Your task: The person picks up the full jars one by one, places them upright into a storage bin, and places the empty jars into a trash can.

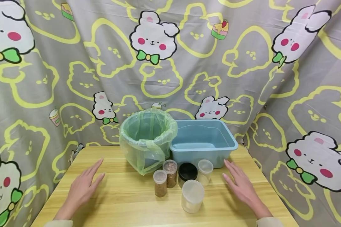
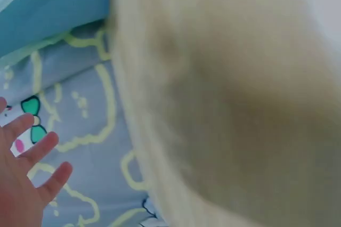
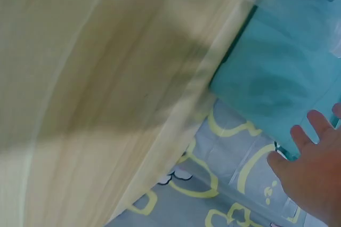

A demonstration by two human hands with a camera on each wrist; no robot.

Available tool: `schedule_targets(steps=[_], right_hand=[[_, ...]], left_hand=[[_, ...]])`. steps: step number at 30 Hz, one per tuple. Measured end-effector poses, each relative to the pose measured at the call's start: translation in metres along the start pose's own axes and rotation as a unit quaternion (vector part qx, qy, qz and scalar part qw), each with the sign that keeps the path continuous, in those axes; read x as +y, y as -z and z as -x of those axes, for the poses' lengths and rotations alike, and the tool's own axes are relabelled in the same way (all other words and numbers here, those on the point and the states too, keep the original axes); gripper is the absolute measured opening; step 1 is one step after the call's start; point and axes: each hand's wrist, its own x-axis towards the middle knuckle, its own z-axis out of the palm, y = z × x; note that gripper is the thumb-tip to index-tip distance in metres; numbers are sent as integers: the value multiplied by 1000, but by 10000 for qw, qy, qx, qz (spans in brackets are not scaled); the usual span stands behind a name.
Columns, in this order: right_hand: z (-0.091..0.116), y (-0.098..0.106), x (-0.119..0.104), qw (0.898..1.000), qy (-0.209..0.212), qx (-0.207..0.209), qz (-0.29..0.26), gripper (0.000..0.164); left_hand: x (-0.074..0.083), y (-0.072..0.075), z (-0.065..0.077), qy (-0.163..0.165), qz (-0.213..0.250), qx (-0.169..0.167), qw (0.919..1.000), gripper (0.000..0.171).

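My left hand [image 1: 83, 184] is over the left part of the table, fingers straight, holding nothing. On the other side my right hand [image 1: 240, 183] is likewise extended and holds nothing, near the front right corner of the blue basin [image 1: 201, 154]. Between the hands stand several plastic jars: a small one with brown contents [image 1: 160, 187], a taller one with brown flakes [image 1: 171, 176], a black-lidded jar [image 1: 187, 171], a clear jar with a pale lid [image 1: 205, 175], and a wider frosted-lidded jar [image 1: 192, 198] in front. Each wrist view shows its hand with fingers spread.
A round bin [image 1: 143, 142] lined with a light green bag stands at the back of the wooden table [image 1: 116, 205], left of the basin and against it. A patterned grey curtain [image 1: 164, 78] hangs behind and at both sides.
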Motion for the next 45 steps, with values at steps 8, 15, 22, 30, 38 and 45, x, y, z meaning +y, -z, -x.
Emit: schedule_targets(steps=[8, 15, 22, 30, 38, 45], right_hand=[[-7, -6, -10, 9961, -57, -79, -882, 57], [-15, -16, -21, 9879, -221, -147, -1527, 59], [-19, -22, -28, 9848, -324, -150, -1700, 61], [-20, -35, -31, 9835, -381, -139, -1763, 61], [-23, -42, -32, 9812, -467, -197, -1860, 67], [-27, -46, -32, 9800, -568, -280, -1886, 72]], left_hand=[[17, 9, -43, 205, 962, 97, 9951, 63], [22, 9, -85, 309, 2035, 110, 9785, 63], [40, 15, -126, 547, 2568, 113, 9648, 67], [63, 14, -156, 638, 2936, 58, 9538, 69], [86, 13, -180, 769, 3297, -151, 9408, 70], [95, 17, -185, 1105, 3223, -256, 9398, 74]])
